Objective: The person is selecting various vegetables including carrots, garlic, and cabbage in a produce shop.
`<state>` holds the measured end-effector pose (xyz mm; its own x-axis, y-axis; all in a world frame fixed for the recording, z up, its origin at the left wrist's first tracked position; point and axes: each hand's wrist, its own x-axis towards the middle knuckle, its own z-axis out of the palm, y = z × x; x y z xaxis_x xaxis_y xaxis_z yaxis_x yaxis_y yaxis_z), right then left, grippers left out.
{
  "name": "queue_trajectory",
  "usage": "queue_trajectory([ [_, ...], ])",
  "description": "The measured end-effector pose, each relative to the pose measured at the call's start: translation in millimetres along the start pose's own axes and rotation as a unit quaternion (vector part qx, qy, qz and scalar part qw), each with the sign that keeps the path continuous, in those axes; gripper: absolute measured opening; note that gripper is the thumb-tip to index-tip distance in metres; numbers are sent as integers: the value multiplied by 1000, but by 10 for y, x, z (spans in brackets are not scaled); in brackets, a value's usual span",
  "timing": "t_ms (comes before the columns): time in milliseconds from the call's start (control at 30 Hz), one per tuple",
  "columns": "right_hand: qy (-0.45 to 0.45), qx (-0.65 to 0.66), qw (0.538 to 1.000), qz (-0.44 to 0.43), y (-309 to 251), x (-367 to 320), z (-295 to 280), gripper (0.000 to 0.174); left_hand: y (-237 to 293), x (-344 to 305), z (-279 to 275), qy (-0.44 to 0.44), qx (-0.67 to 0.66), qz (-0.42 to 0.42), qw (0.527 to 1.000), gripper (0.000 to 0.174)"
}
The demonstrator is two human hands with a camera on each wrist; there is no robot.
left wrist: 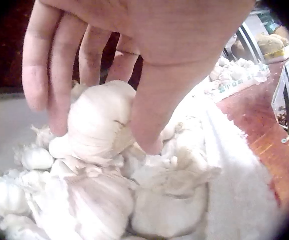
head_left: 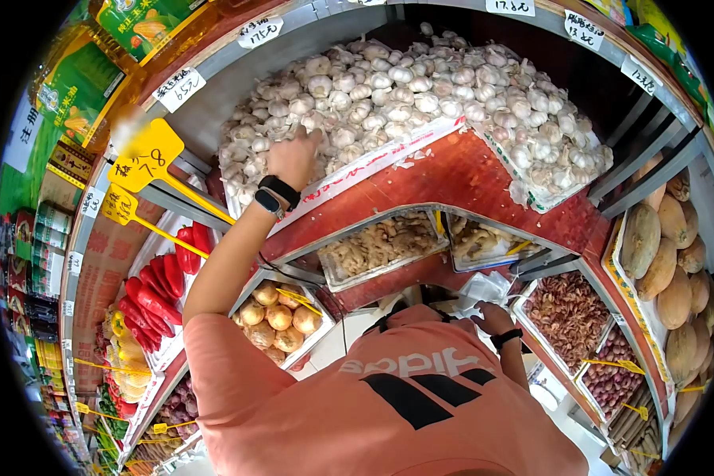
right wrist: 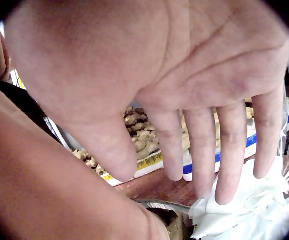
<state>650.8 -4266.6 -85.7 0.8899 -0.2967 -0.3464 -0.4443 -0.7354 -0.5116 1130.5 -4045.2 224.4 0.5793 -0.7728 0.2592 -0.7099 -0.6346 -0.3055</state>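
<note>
My left hand (head_left: pixel 293 161) reaches into the big heap of garlic (head_left: pixel 389 87). In the left wrist view its thumb and fingers curl round one whitish garlic bulb (left wrist: pixel 102 120), with more bulbs (left wrist: pixel 99 205) right under it. Low beside my body is my right hand (head_left: pixel 496 319), near white plastic bags (head_left: pixel 484 287). Seen by the right wrist camera, its fingers (right wrist: pixel 229 150) hang straight and hold nothing, and the bags (right wrist: pixel 249 205) overlap the fingertips.
Below the garlic ledge are ginger trays (head_left: pixel 357 274) and a tray of onions (head_left: pixel 278 321). Red peppers (head_left: pixel 155 293) and yellow price signs (head_left: pixel 147 155) stand left. Shallots (head_left: pixel 567 313) and squashes (head_left: pixel 662 246) fill the right side. A metal shelf edge (head_left: pixel 309 17) curves above.
</note>
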Motion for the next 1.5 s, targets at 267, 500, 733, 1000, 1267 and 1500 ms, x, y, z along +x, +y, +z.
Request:
queue_trajectory([
  [267,-3,-16,1000,-7,6,68,-23,42,-33,-193,269,87,-241,17,966,30],
  [500,-26,-23,999,-21,81,122,66,41,-50,-124,291,52,-341,-60,937,40],
  [733,2,-15,1000,-19,101,104,58,39,-349,346,-28,2,-281,-25,959,42],
  [1000,31,17,999,33,-14,-48,-110,38,-710,1863,44,40,-219,-90,971,60],
  [1267,85,57,985,140,75,-510,141,41,-741,2391,855,3,-121,-150,981,73],
  [1500,72,66,981,167,180,-692,504,38,-664,2167,331,-26,-271,-220,937,68],
])
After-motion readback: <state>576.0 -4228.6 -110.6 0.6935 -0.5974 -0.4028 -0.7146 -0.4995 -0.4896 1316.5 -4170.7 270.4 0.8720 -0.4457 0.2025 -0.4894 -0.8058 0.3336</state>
